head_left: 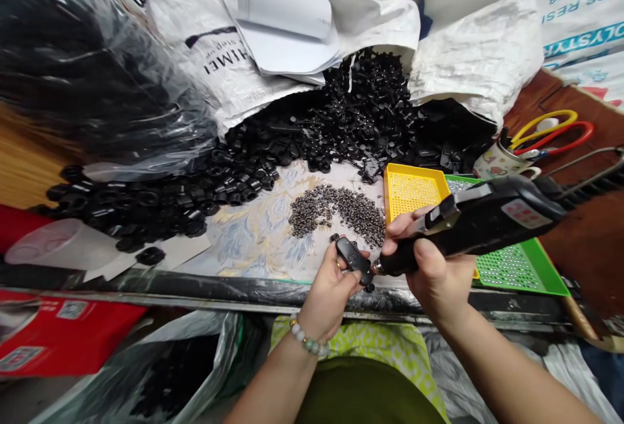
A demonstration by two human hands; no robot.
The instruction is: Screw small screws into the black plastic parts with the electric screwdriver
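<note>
Between the fingers of my left hand [334,284] is a small black plastic part with wheel-like ends [351,256], held just above the table's front edge. My right hand [441,278] is wrapped around a black electric screwdriver [468,222]. The tool lies nearly level, its tip pointing left at the near end of the black part. Whether the tip touches a screw there is too small to tell. Just beyond my hands a pile of small metal screws [336,206] is spread on the patterned table top [253,242].
Heaps of black plastic rings [180,196] and small black parts [361,112] fill the back. A yellow basket [414,190] and a green basket [517,268] stand right, near a mug [497,162] with scissors. A translucent cup [63,245] lies left. An open bag [195,359] hangs below.
</note>
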